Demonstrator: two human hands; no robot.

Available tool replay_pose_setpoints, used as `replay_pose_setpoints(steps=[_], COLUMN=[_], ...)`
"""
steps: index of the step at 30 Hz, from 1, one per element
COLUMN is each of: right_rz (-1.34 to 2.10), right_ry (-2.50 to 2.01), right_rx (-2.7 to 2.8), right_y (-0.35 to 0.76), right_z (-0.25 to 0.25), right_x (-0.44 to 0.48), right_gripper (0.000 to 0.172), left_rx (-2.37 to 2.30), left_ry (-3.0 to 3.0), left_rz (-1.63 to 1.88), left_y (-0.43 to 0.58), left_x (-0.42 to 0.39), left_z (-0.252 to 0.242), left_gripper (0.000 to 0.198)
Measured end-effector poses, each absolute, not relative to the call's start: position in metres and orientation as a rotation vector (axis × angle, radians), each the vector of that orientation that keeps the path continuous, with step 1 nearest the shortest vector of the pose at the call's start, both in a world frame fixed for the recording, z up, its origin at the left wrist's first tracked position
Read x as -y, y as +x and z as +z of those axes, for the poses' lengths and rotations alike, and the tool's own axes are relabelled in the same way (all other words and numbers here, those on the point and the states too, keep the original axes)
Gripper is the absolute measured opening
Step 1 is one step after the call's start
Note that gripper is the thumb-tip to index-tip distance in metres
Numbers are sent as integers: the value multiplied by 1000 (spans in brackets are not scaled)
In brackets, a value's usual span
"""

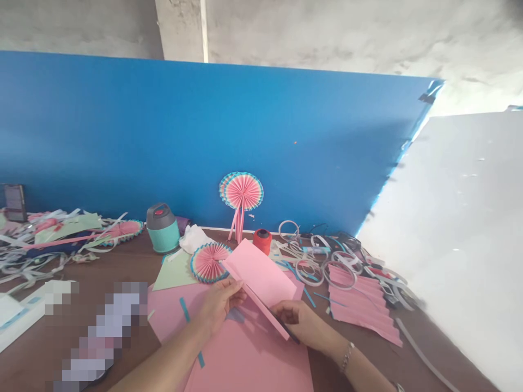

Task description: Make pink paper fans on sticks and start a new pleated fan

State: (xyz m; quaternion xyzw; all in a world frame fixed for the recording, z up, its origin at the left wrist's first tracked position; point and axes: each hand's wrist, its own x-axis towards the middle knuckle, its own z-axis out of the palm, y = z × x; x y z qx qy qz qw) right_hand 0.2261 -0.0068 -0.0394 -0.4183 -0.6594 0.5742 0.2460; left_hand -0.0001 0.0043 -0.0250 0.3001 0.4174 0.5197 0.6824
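Observation:
My left hand (225,299) pinches the left edge of a folded pink paper sheet (261,271), which is held tilted above the table. A narrow pink strip (267,313) runs along the sheet's near edge, with a gap between the two. My right hand (300,321) is closed around dark scissors (292,333) at that gap; its fingers cover most of them. Larger pink paper sheets (253,359) lie flat beneath both hands. Just beyond my left hand rests a pleated paper rosette (210,263) in pink with a blue rim.
Another rosette with pink strips (242,191) stands against the blue partition (261,120). A red thread spool (262,240) and a teal-and-grey container (162,230) stand behind. Pleated pink paper (363,305) and tangled white strips (310,267) lie right; paper scraps (67,226) pile left.

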Motion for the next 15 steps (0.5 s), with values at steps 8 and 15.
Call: replay_pose_setpoints(steps=[8, 15], right_rz=[1597, 1577], right_ry=[-1094, -1134], right_rx=[1790, 1791], right_y=[226, 224], right_z=[-35, -37], right_x=[9, 9], right_gripper=[23, 23], left_rx=[-948, -944], left_ry=[744, 749], left_rz=[1158, 1120], left_y=[1, 2], left_x=[-2, -2], left_z=[-25, -23], left_gripper=[28, 33])
